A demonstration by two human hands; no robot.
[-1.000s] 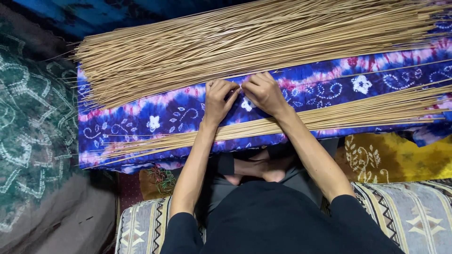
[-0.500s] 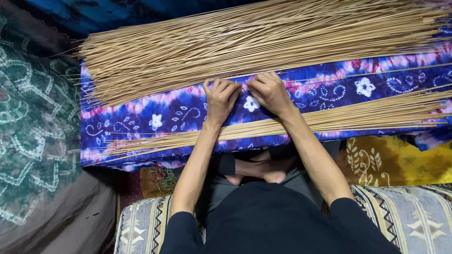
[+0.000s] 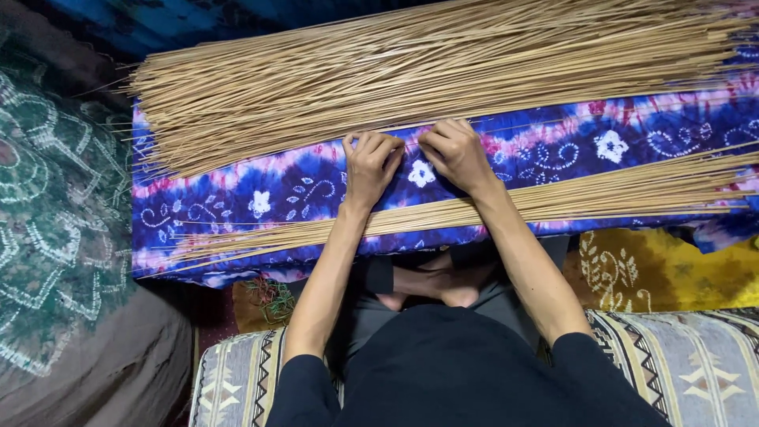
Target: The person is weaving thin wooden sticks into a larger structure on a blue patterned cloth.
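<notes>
A large heap of thin tan sticks [image 3: 411, 75] lies across the far side of a blue and purple tie-dye cloth [image 3: 277, 186]. A thinner row of the same sticks [image 3: 617, 194] runs along the cloth's near edge, crossing under my forearms. My left hand [image 3: 370, 164] and my right hand [image 3: 455, 154] rest side by side on the cloth at the heap's near edge. Both have their fingers curled under, knuckles up. The fingertips are hidden, so I cannot tell whether they pinch a stick.
A green patterned fabric [image 3: 47, 205] covers the left side. A yellow patterned cloth [image 3: 656, 269] lies at the right under the tie-dye cloth. I sit cross-legged on a striped woven cushion [image 3: 696, 364], bare feet [image 3: 431, 289] below the cloth's edge.
Both hands stay in nearly the same spot at the heap's edge. Only the view has shifted slightly.
</notes>
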